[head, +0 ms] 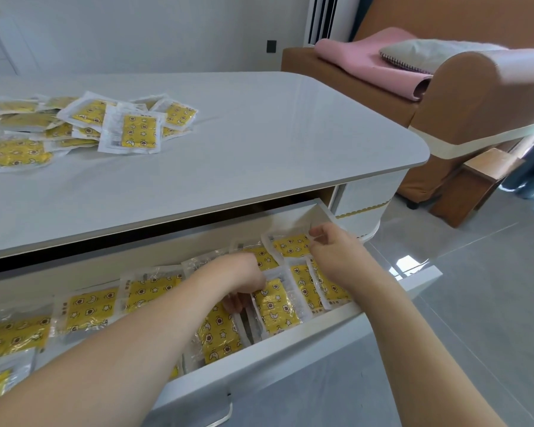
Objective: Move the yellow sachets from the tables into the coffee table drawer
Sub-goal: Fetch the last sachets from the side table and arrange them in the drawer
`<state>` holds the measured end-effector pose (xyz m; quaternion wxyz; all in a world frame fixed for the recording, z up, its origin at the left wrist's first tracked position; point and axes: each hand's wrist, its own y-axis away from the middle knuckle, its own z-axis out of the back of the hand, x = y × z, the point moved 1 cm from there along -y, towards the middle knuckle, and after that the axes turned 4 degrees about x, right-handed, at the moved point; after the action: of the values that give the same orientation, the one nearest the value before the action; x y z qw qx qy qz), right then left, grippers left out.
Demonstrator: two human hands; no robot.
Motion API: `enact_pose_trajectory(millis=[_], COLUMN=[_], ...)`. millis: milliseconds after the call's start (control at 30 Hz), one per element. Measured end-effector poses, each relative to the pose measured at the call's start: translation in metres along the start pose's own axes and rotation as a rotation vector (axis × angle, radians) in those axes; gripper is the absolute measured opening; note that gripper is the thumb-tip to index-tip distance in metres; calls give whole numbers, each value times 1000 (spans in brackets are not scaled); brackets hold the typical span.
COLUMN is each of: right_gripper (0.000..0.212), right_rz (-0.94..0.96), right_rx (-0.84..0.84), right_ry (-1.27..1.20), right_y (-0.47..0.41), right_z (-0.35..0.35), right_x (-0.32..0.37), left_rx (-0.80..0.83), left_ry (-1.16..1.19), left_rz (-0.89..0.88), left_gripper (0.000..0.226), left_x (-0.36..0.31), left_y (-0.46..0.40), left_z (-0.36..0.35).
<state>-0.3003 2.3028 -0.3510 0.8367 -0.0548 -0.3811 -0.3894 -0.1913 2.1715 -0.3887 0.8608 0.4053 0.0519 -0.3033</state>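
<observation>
Both hands down in the open drawer (290, 346) of the coffee table (259, 143). Left hand (244, 277) curled, fingertips pressing between upright yellow sachets (276, 306) packed along the front wall. Right hand (336, 251) pinching the clear corner of a sachet at the back (290, 243), near the drawer's right end. More sachets in rows across the drawer floor to the left. Loose pile of sachets (111, 124) on the tabletop, well apart from both hands. Brown sofa (475, 97) with pink pillow (367, 63) beyond.
</observation>
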Motion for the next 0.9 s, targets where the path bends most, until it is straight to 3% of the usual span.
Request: enact_pose_trajectory(millis=[167, 400, 633, 900], right_gripper=[41, 42, 41, 44], right_rz=[-8, 14, -58, -55], right_rx=[-60, -97, -77, -78], right_ry=[-3, 62, 141, 178], right_y=[0, 4, 27, 85], right_z=[2, 3, 60, 242], right_x=[1, 7, 70, 257], left_rx=[-296, -540, -477, -491], left_ry=[-206, -222, -242, -311], left_rz=[-124, -375, -591, -603], left_gripper=[16, 23, 23, 35], left_x=[-7, -15, -60, -126], left_y=[4, 9, 81, 250], left_z=[6, 18, 77, 279])
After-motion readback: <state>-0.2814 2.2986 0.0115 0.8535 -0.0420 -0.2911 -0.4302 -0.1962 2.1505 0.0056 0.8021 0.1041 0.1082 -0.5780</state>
